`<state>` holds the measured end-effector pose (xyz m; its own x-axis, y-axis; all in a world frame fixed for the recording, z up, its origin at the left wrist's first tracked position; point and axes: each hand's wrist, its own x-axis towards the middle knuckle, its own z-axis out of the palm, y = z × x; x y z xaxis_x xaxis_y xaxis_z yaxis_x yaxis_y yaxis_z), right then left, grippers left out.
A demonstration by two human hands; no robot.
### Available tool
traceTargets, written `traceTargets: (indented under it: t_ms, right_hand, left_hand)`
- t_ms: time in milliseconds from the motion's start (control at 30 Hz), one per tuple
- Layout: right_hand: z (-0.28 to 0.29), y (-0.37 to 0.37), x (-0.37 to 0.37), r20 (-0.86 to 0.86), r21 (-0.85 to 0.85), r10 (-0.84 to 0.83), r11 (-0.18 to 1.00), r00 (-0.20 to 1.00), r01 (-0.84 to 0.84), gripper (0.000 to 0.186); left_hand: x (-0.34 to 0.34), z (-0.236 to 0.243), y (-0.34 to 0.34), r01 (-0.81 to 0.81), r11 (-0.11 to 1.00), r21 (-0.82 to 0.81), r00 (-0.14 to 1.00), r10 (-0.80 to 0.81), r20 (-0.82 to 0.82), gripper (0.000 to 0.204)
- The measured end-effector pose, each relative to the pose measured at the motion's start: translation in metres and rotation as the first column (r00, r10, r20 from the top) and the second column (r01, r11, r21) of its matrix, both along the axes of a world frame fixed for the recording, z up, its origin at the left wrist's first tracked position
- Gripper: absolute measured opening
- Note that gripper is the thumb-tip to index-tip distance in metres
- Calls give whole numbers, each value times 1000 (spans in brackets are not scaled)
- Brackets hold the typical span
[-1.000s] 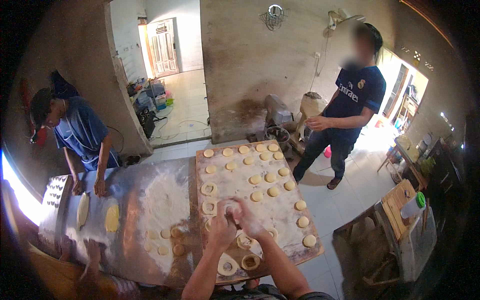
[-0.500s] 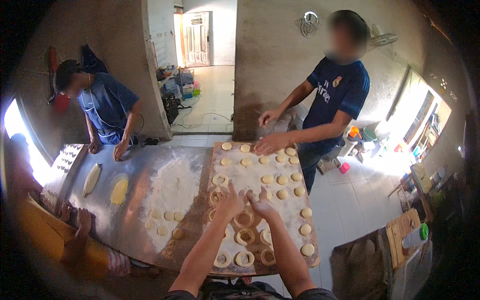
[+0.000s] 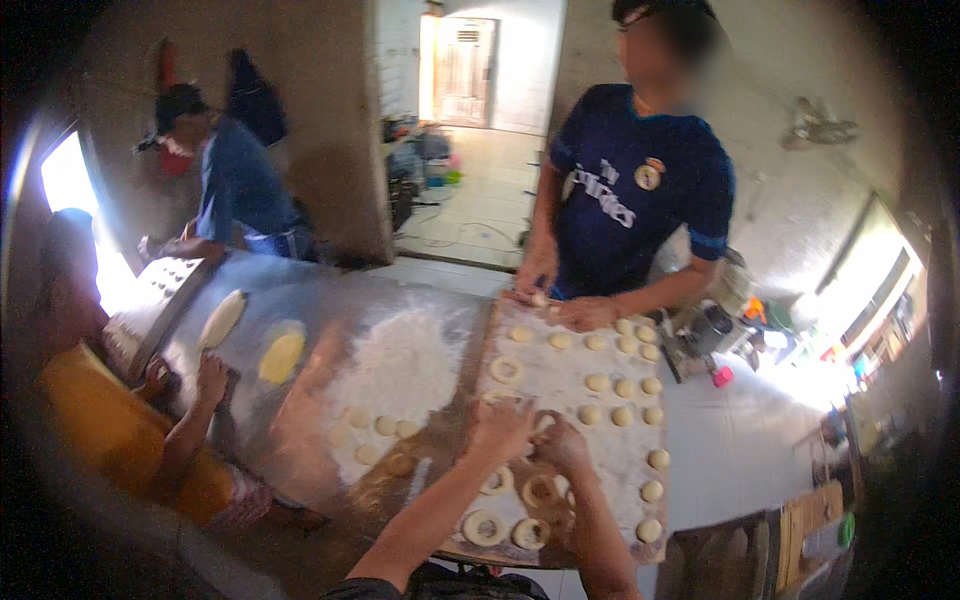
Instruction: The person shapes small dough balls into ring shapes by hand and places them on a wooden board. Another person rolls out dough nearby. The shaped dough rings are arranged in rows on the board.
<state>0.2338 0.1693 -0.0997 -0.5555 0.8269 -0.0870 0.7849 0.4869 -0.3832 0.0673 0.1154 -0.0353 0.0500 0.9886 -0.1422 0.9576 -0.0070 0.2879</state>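
My left hand [image 3: 503, 432] and right hand [image 3: 563, 443] meet over the floured board [image 3: 530, 382]. Between them a pale dough ring [image 3: 543, 423] shows in part, and my fingers close on it from both sides; blur hides the exact grip. Nearer me lie several shaped rings, among them a dough ring [image 3: 484, 528] at the front left and another dough ring [image 3: 541, 490] close to my right wrist. A single dough ring [image 3: 507, 369] rests beyond my left hand. Round dough balls [image 3: 597, 382] sit in rows on the far and right parts of the board.
Across the board a co-worker in a dark blue shirt [image 3: 640, 180] handles a small dough piece. Left of it is a metal table [image 3: 300, 400] with flour [image 3: 400, 360], dough balls, a yellow flattened sheet [image 3: 282, 357] and a long dough piece [image 3: 224, 318]. Two other people work there.
My hands, spread apart over the board before, have come together around a dough ring. The opposite co-worker's hands have drawn in to the board's far edge. The whole view has swung left.
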Motion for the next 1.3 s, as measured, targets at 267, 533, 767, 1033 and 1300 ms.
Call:
traceTargets:
  t_ms: [267,533,767,1033,1300]
  right_hand:
    - [74,-48,-98,-124,143,-46,988,991,64,48]
    - [0,-35,-271,211,-189,516,855,830,-483,34]
    - [70,-37,-241,-287,-573,109,777,952,-262,34]
    - [78,-53,-210,-595,-433,-82,871,800,-233,42]
    - [72,-55,-252,-794,-215,-52,956,606,-200,51]
  left_hand:
    - [-63,-14,-53,-182,957,227,954,116,278,76]
    - [-188,-64,-134,-579,814,-52,708,533,463,55]
    - [-203,-61,-123,-517,853,77,625,314,715,36]
    - [-219,27,-113,-425,905,6,440,201,875,32]
    - [-210,11,-91,-423,611,669,862,45,504,29]
